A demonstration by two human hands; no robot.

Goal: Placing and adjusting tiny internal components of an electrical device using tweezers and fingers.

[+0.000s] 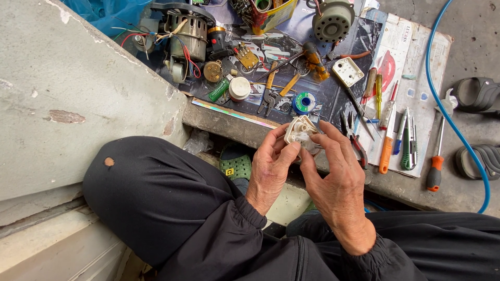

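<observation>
Two hands cradle small cream plastic switch housing (pixel 300 131) above knees: left hand (pixel 271 169) pinches its near edge, right hand (pixel 336 179) fingers curl closed round far side, steadying it. Orange-handled screwdrivers (pixel 386 151) within reach on concrete counter (pixel 239 125).

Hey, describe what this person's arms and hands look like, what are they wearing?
Both hands, the left hand and the right hand, are bare, with no gloves, rings or watch in view. Each arm wears a black jacket sleeve with a gathered elastic cuff at the wrist. A black zip runs down the jacket front.
</observation>
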